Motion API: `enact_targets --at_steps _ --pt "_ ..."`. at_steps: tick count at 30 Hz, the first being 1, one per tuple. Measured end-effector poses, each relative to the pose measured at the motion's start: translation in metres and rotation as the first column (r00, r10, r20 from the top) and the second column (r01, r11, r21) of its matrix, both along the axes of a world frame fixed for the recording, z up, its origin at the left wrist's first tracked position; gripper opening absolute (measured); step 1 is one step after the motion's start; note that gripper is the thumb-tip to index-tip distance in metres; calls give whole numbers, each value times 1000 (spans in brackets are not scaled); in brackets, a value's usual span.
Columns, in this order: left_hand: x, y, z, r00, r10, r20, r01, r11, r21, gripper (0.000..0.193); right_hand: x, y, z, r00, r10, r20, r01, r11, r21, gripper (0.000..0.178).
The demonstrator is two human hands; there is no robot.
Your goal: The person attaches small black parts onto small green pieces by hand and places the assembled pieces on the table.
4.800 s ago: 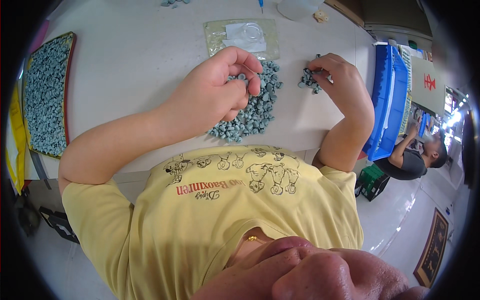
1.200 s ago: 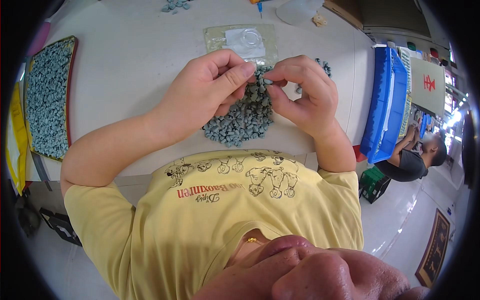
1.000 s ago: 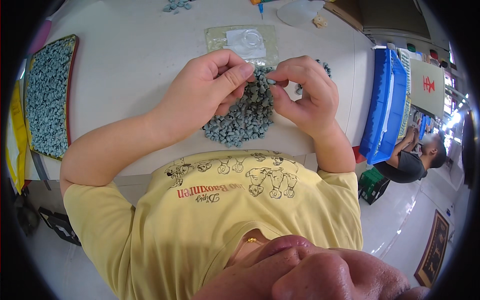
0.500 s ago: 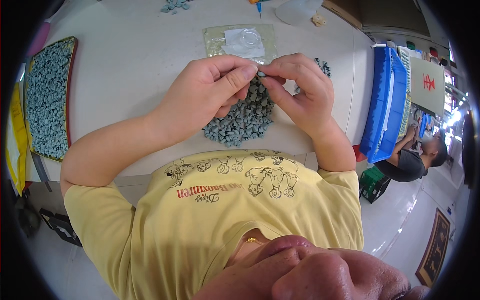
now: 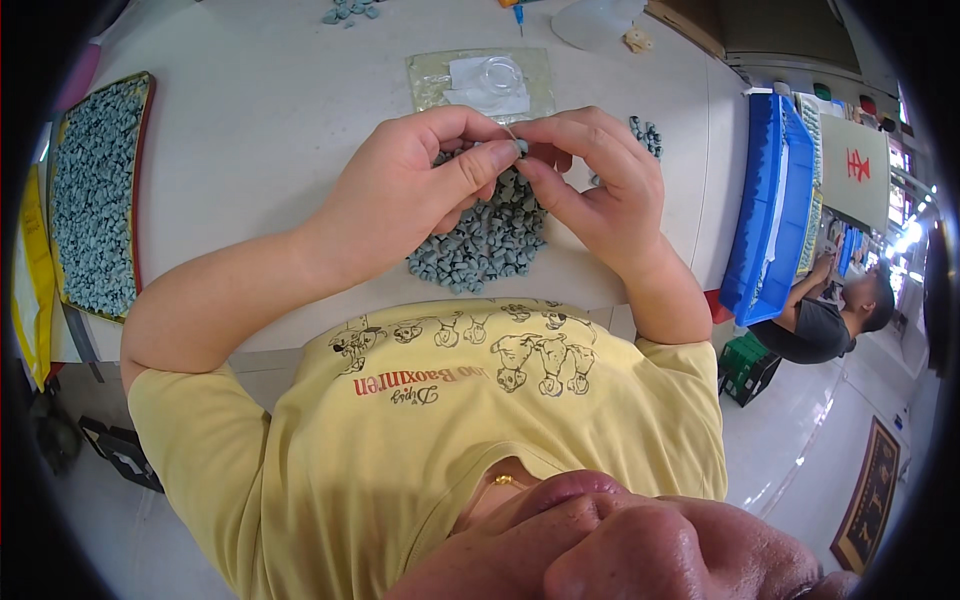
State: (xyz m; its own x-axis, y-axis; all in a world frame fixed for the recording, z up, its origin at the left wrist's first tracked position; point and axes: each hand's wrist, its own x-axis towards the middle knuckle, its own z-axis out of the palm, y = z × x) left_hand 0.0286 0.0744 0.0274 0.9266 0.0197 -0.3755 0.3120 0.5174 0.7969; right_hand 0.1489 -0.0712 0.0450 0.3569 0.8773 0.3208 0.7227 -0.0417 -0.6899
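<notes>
My left hand (image 5: 425,185) and my right hand (image 5: 600,180) meet fingertip to fingertip above the table. Between the pinched thumbs and forefingers is a small blue-green stone (image 5: 522,147), partly covered by the fingers. A thin pale line shows beside it, too fine to make out. Under the hands lies a loose heap of similar grey-green stones (image 5: 475,250), its far part hidden by my fingers. Just beyond the hands, a clear plastic bag (image 5: 430,80) lies flat with white paper and a clear round ring (image 5: 500,75) on it.
A tray full of stones (image 5: 98,200) stands at the left, beside a yellow bag (image 5: 33,280). Small stone groups lie at the right (image 5: 647,137) and far left (image 5: 350,10). A blue crate (image 5: 765,210) flanks the table's right edge; a person (image 5: 830,310) sits beyond.
The fingertips have shifted slightly around the stone, and more of it shows now. My left forefinger has straightened a little. Arms and heap stay in place.
</notes>
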Motion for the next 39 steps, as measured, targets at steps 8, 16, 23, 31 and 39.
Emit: enact_targets --at_steps 8,16,23,31,39 --pt "0 0 2 1000 -12 16 13 999 -53 22 2 -1 0 1000 26 -17 -26 999 27 25" --pt "-2 1 3 998 -56 39 55 998 20 20 1 -3 0 995 69 74 -75 994 80 25" --pt "-3 0 6 993 -116 11 114 983 144 18 -1 -5 4 995 78 70 -81 996 48 24" --pt "-4 -2 3 1000 -10 25 10 1000 6 15 3 -2 3 942 89 324 -136 983 126 27" --pt "-7 -3 4 999 26 -21 -25 1000 16 18 11 1 2 897 7 442 -85 984 157 23"
